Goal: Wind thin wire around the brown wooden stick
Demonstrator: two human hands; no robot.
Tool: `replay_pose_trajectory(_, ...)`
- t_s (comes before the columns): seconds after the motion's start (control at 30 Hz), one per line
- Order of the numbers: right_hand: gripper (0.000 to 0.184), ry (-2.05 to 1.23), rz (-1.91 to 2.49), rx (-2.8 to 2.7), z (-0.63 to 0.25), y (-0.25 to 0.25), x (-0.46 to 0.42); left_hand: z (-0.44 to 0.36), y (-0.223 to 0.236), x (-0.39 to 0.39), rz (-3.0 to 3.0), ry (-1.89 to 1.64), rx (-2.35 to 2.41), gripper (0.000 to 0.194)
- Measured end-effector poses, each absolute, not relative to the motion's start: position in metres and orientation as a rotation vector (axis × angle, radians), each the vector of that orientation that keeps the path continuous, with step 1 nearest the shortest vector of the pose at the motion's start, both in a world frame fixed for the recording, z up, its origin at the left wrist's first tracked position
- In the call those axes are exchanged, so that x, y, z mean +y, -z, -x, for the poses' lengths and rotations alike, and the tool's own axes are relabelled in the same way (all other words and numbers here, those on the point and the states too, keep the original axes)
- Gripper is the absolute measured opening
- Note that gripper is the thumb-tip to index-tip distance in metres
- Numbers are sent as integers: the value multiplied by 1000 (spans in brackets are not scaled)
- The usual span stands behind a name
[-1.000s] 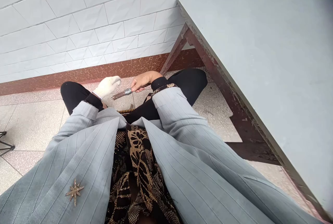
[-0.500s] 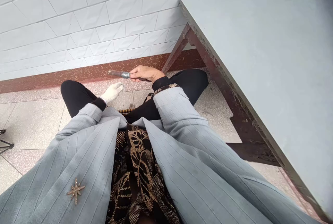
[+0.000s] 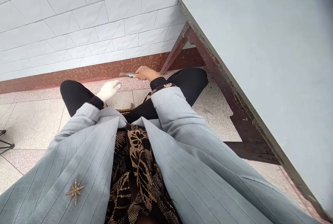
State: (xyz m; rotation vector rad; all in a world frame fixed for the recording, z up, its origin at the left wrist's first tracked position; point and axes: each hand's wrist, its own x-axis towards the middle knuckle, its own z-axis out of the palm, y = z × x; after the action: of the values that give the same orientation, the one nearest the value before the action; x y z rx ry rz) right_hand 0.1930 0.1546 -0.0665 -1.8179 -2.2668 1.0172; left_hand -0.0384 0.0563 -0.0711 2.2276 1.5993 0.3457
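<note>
My right hand [image 3: 146, 73] is closed around a brown stick-like tool with wire wound round it [image 3: 130, 75]. The tool's free end points left, over the floor near the wall's base. Lower and to the left, my left hand [image 3: 109, 90] wears a white glove. Its fingers are curled together, and whatever may be inside them is hidden. The two hands are apart, both in front of my crossed legs. Below them, a yellow-and-black striped edge [image 3: 125, 110] shows between my legs; the rest of that thing is hidden.
A pale-topped table [image 3: 260, 43] with brown legs stands close on my right. Ahead is a white tiled wall [image 3: 91, 15] with a brown skirting band [image 3: 52, 81]. Thin black metal legs [image 3: 6, 144] stand on the speckled floor at the far left.
The wire-wound tool's free end has swung right and slightly down, and my right hand has turned with it. My gloved left hand has shifted slightly left and up, still closed.
</note>
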Motion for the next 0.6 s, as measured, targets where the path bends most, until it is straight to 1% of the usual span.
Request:
replay_pose_trajectory(0.17,21,-1225,1733,-2565,-190,68,148,39,49,55,-2254,-321,1722,24)
replay_pose_trajectory(0.23,21,-1394,1668,-2634,-191,71,148,38,43,54,-2266,-335,1731,24)
replay_pose_trajectory(0.33,26,-1691,1534,-2681,-191,76,149,37,39,56,-2260,-357,1744,23)
replay_pose_trajectory(0.47,32,-2009,1145,-2683,-192,74,149,42,39,62,-2172,-481,1786,24)
replay_pose_trajectory(0.53,42,-2110,877,-2657,-194,70,150,47,40,66,-2133,-548,1786,24)
replay_pose_trajectory(0.6,51,-2141,654,-2619,-197,66,151,52,44,70,-2113,-604,1766,23)
